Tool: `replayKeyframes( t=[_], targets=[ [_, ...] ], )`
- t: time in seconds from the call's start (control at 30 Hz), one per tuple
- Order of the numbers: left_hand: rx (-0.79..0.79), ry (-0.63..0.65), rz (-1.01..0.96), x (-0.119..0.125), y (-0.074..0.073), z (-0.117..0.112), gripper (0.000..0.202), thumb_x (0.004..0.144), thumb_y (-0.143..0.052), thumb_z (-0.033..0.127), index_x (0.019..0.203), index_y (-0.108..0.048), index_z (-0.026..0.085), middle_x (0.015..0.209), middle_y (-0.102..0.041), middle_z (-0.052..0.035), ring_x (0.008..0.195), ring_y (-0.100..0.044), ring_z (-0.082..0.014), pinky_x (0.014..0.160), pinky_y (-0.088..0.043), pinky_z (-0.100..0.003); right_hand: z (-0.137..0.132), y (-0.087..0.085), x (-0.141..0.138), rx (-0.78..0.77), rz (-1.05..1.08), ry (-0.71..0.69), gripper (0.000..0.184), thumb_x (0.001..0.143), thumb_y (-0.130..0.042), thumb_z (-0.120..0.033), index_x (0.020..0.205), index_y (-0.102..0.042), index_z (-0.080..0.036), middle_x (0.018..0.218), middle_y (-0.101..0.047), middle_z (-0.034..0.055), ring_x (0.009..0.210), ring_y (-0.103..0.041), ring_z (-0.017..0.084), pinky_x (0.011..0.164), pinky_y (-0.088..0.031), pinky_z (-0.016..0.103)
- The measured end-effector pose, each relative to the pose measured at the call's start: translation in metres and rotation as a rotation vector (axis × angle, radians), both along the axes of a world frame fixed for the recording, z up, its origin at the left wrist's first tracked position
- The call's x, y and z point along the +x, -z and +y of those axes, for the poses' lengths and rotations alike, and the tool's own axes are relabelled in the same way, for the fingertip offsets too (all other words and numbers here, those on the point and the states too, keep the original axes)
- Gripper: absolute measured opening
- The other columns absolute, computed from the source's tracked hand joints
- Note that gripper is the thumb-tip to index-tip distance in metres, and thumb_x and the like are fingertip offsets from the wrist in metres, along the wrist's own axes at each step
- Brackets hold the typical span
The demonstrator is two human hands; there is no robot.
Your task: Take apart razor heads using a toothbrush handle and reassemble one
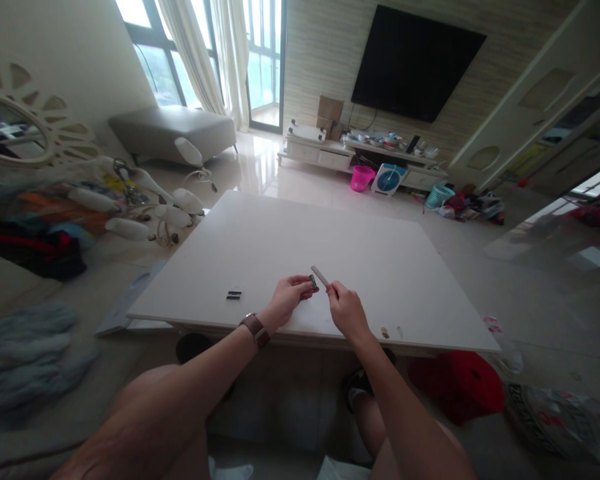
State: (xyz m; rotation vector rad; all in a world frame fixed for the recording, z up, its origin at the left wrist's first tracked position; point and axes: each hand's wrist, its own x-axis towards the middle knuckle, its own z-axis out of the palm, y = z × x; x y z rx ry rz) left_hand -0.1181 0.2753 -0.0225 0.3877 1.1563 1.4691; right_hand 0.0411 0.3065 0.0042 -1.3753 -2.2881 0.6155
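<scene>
Over the near part of the white tabletop (300,233), my left hand (289,297) pinches a small dark rectangular piece (313,283) between thumb and fingers. Its kind is too small to make out. My right hand (347,308) is closed around a flat, light grey stick (319,275), whose free end points up and left, close beside the dark piece. I cannot tell whether the two touch. Left of my hands, two short black strips (234,295) lie side by side on the table. A small yellow-and-dark item (385,332) and a small clear item (399,331) lie near the front edge, to the right.
A white multi-arm lamp (173,215) stands against the table's left side. Below the right front corner are a red stool-like object (463,383) and a printed plastic bag (560,417). Beyond the table, a pink basket (363,178) and a blue fan (389,179) sit on the floor.
</scene>
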Motion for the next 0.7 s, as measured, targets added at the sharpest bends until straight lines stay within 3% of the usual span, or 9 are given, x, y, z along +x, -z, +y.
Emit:
replayKeyframes(
  t=[0.17,0.4,0.6,0.7],
  targets=[
    [-0.027,-0.166,-0.005,-0.02,-0.007,0.006,0.012,0.074,-0.073,0.007,0.084,-0.066,0.009,0.082,-0.073,-0.0096,0.074,-0.072,-0.014,0.075,-0.053,-0.024,-0.008,-0.003,0.008,-0.03,0.005,-0.044,0.035,0.101,-0.036,-0.041,0.08,-0.057,-0.022,0.062,-0.056,0.0006,0.058,-0.05,0.016,0.058,-0.024,0.028],
    [0.033,0.085,-0.004,0.007,-0.004,-0.01,0.022,0.068,-0.082,0.014,0.086,-0.07,0.009,0.086,-0.075,-0.0126,0.076,-0.071,-0.0167,0.07,-0.052,-0.025,-0.004,0.003,-0.003,-0.008,0.009,-0.038,0.034,0.101,-0.036,-0.039,0.082,-0.058,-0.022,0.065,-0.06,0.0021,0.06,-0.052,0.016,0.059,-0.024,0.027],
    [-0.008,-0.139,-0.051,-0.014,-0.011,0.004,0.012,0.073,-0.074,0.006,0.082,-0.066,0.01,0.08,-0.073,-0.0094,0.074,-0.072,-0.0156,0.074,-0.053,-0.026,-0.004,-0.002,0.005,0.002,0.076,-0.042,0.038,0.102,-0.035,-0.044,0.082,-0.058,-0.022,0.06,-0.056,0.0003,0.055,-0.046,0.015,0.057,-0.023,0.028],
    [0.008,-0.118,-0.037,-0.016,-0.012,0.003,0.012,0.074,-0.074,0.006,0.082,-0.066,0.01,0.081,-0.073,-0.009,0.073,-0.071,-0.015,0.076,-0.053,-0.027,-0.008,0.004,0.003,-0.027,0.056,-0.072,0.037,0.101,-0.035,-0.043,0.083,-0.059,-0.022,0.061,-0.055,0.0,0.056,-0.048,0.016,0.058,-0.023,0.028]
  ],
)
